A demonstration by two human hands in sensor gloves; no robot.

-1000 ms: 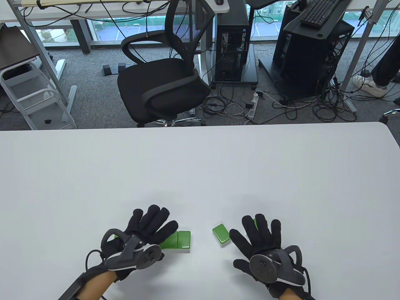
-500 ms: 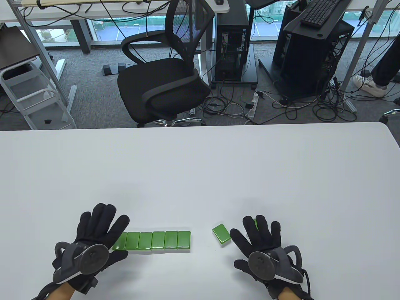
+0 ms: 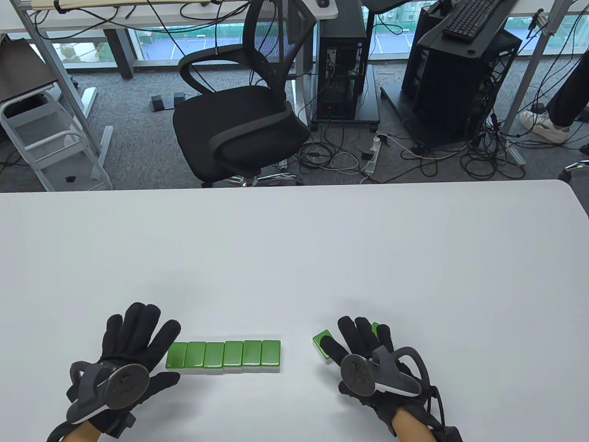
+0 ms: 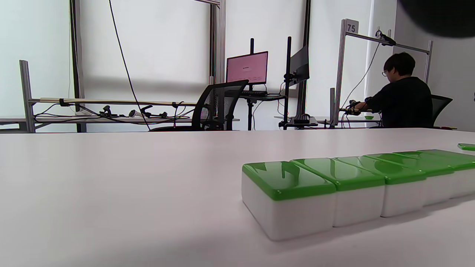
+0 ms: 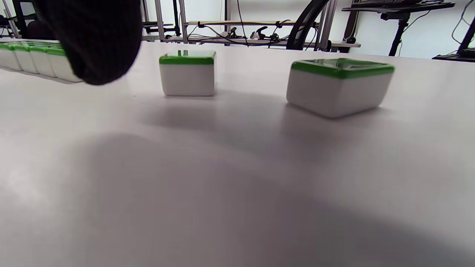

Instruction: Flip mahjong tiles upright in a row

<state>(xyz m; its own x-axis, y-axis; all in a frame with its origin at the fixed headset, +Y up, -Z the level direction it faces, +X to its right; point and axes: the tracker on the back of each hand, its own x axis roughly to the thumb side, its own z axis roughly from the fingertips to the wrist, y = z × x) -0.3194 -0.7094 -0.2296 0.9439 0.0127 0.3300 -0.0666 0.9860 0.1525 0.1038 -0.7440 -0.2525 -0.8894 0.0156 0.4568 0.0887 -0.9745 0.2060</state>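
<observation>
A row of several green-backed mahjong tiles (image 3: 223,354) lies face down near the table's front edge; it also shows in the left wrist view (image 4: 289,193). My left hand (image 3: 138,336) lies spread and empty just left of the row's left end. Two loose tiles lie face down to the right: one (image 3: 320,341) partly under my right thumb, one (image 3: 375,328) peeking out between my right fingers. My right hand (image 3: 359,336) is spread over them and holds nothing. In the right wrist view both loose tiles (image 5: 187,72) (image 5: 339,85) stand free on the table, with a fingertip (image 5: 96,40) above.
The white table (image 3: 294,258) stretches far beyond the tiles. A black office chair (image 3: 239,124) stands behind its far edge, with desks, computers and cables on the floor further back. A gap separates the row's right end from the loose tiles.
My left hand slid left off the row, uncovering all its tiles, and now rests beside its left end. My right hand shifted left, its thumb now over the nearer loose tile.
</observation>
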